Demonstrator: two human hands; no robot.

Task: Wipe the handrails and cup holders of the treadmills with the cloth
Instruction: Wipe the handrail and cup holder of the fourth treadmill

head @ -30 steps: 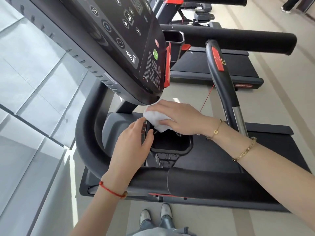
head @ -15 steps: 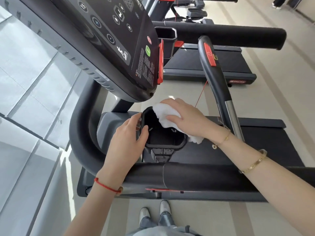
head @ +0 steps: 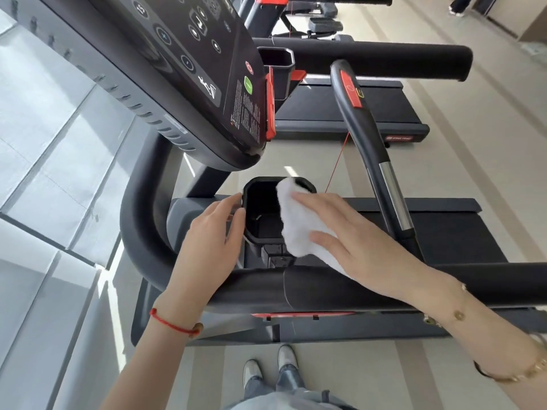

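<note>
A black cup holder hangs under the treadmill console, just beyond the near black handrail. My left hand grips the holder's left rim. My right hand lies flat, fingers spread, pressing a white cloth over the holder's right rim and inner wall. The cloth's lower end trails under my palm toward the handrail. My right forearm crosses over the handrail.
The console overhangs the cup holder from the upper left. An upright grip bar with a red button stands to the right. Another cup holder and a second treadmill lie beyond. Glass panels are on the left.
My right hand has slid the cloth from the holder's far left rim across to its right side, and the fingers have flattened out. My left hand stays on the left rim.
</note>
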